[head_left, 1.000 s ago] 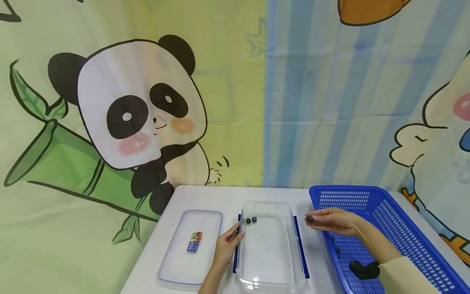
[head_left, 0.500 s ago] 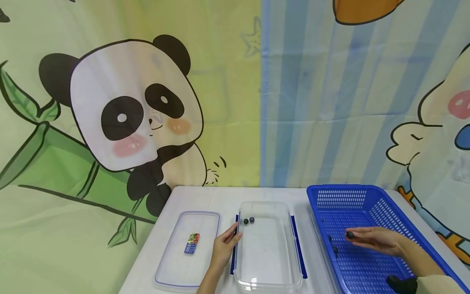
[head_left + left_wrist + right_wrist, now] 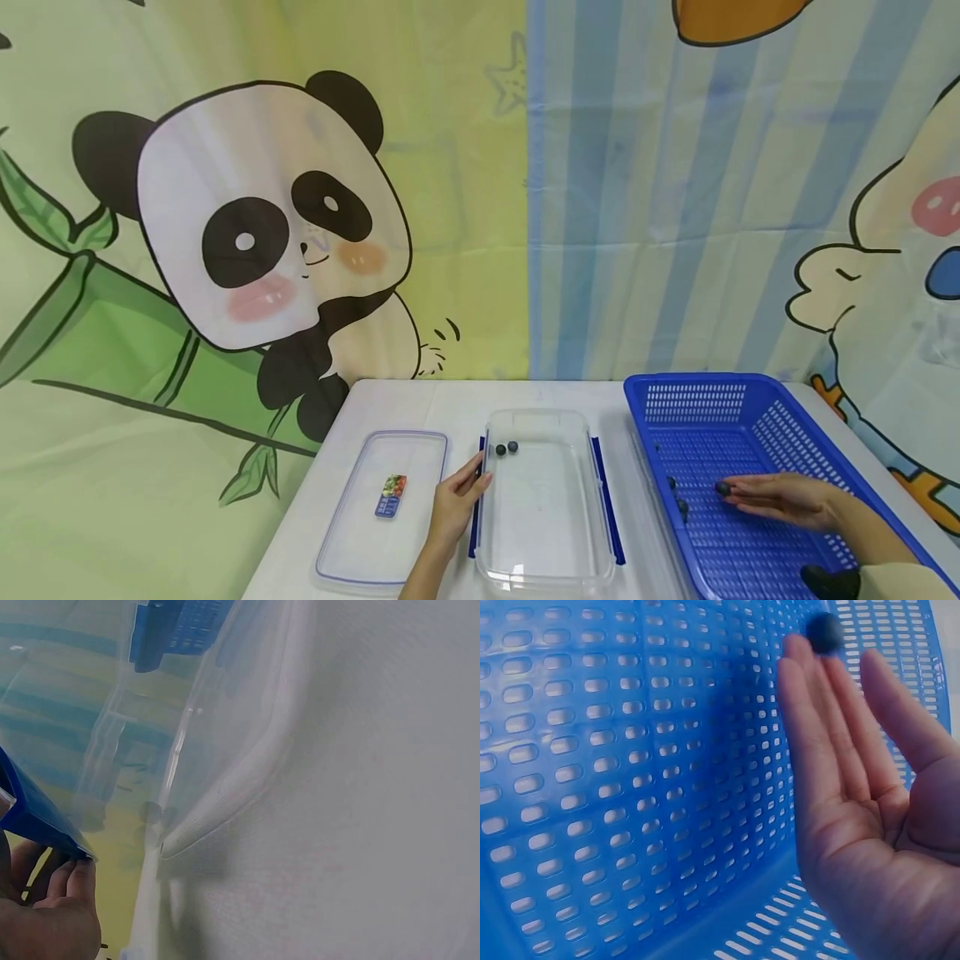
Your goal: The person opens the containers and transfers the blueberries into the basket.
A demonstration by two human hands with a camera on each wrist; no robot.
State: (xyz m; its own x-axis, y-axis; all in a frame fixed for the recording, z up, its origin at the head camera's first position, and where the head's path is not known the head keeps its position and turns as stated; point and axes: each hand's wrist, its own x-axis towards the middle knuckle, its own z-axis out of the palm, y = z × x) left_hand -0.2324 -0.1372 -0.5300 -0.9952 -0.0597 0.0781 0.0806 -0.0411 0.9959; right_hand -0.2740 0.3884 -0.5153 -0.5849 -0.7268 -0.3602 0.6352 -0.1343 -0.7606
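In the head view my left hand (image 3: 453, 504) grips the left side of a clear plastic box (image 3: 547, 521), at its blue side clip (image 3: 474, 533). The left wrist view shows fingers (image 3: 81, 881) curled behind that blue flap. Two small dark balls (image 3: 501, 450), blueberry-like, lie in the box's far left corner. Inside the blue basket (image 3: 813, 433) my right hand (image 3: 787, 500) has straight fingers and the thumb apart. A dark ball (image 3: 825, 633) is at its fingertips; whether it touches them is unclear. Several more balls (image 3: 682, 508) lie along the basket's left side.
A clear lid (image 3: 345, 542) with a blue-edged rim and a fruit-picture label (image 3: 391, 497) lies left of the box. The white table (image 3: 465, 396) ends at a curtain (image 3: 450, 208) with cartoon animals. A clear edge (image 3: 652, 500) runs beside the basket's left wall.
My right hand has moved right and down from beside the box to inside the basket, the ball going with it. The left hand stays on the box.
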